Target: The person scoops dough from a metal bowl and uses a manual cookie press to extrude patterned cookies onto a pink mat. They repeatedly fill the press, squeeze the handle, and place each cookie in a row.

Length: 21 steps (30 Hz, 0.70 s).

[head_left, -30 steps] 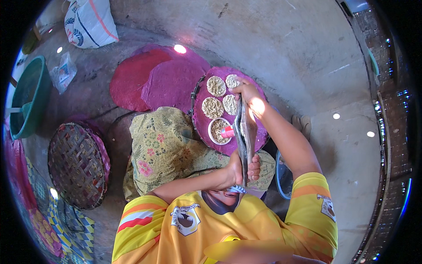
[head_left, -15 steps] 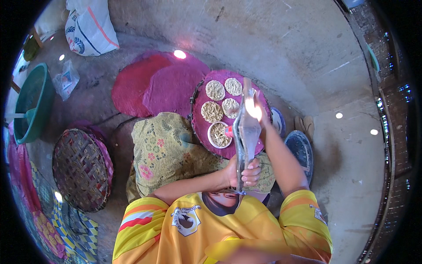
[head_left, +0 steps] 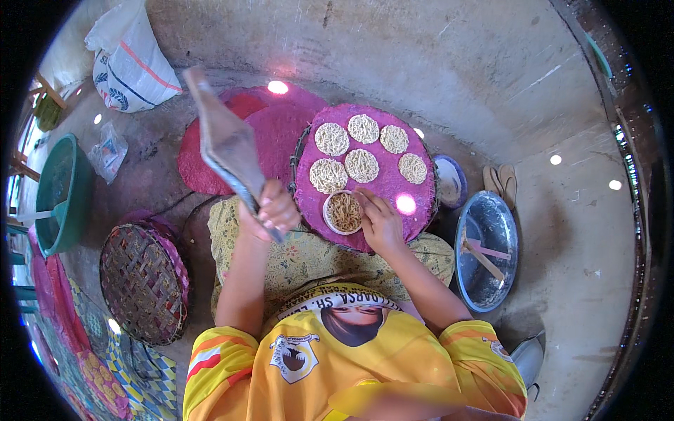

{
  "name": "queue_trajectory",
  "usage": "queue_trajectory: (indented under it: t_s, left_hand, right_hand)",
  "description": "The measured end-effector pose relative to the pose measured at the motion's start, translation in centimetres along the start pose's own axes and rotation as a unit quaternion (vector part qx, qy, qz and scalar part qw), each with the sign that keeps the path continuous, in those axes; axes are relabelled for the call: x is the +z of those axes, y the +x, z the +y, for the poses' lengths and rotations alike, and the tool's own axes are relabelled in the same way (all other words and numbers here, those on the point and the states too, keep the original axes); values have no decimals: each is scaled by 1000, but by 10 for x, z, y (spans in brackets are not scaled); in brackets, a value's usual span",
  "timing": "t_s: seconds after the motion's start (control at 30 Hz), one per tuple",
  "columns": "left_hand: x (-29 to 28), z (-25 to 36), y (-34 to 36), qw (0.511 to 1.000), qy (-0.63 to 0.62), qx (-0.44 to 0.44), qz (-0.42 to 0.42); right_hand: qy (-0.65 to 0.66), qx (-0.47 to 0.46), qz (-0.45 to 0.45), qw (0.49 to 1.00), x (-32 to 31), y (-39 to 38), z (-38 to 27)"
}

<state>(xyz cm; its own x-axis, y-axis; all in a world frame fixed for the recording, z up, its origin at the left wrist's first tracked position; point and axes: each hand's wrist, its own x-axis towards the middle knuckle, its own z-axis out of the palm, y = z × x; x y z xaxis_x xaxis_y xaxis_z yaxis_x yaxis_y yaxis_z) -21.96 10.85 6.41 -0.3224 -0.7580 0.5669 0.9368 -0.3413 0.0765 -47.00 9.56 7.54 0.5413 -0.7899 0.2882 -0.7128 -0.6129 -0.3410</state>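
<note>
My left hand [head_left: 270, 212] grips the lower end of a long brownish press [head_left: 228, 140], wide in its middle and slightly blurred, raised left of a round tray [head_left: 385, 189] with a magenta cloth top. With its fingers closed at the right rim, my right hand [head_left: 380, 221] holds a white ring [head_left: 327, 218] on that tray. Thin pale noodle strands [head_left: 344, 212] fill the ring. Several flat round noodle cakes [head_left: 362, 165] lie beyond it on the cloth. The tray rests by my patterned lap [head_left: 309, 259].
To the right stand a dark basin [head_left: 484, 217] with sticks in it, a small bowl [head_left: 449, 182] and sandals [head_left: 504, 184]. On the left are a woven tray [head_left: 140, 284], a green basin [head_left: 78, 203] and a white sack [head_left: 133, 77]. Magenta round mats [head_left: 281, 144] lie behind the press.
The press has swung from above the tray to the left, now in my left hand alone. My right hand has left the press's upper part and come down to the white ring.
</note>
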Motion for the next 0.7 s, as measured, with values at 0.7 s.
queue_trajectory:
  t_s: [0.7]
  left_hand:
    - [-11, 29, -22, 989, 6, 89, 114]
  right_hand:
    - [25, 95, -92, 991, -3, -9, -4]
